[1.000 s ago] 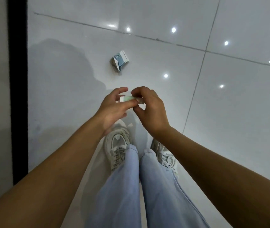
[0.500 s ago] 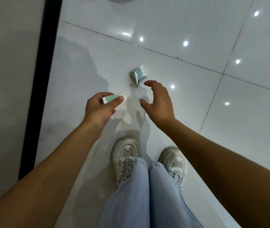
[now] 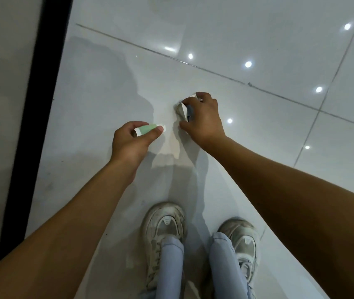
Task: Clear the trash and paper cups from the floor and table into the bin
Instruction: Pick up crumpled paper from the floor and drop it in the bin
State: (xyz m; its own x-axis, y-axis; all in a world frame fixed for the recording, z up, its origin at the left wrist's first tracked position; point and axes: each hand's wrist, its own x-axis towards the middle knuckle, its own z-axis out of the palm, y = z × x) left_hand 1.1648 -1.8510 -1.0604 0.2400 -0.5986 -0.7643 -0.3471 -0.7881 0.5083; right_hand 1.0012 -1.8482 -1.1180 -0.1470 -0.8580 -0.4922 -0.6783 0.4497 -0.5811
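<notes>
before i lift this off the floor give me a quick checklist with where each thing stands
1. Right hand curled around the crumpled wrapper: ok.
2. Wrapper fully in the grip: cannot tell, fingers hide most of it.
3. Wrapper off the floor: not ok, it looks to be on the tile.
4. Left hand pinching the green and white scrap: ok.
5. Bin in sight for the drop: not ok, none in view.
6. Shoes clear of the wrapper: ok.

A glossy white tiled floor carries crumpled paper trash at twelve o'clock from two worn sneakers.
</notes>
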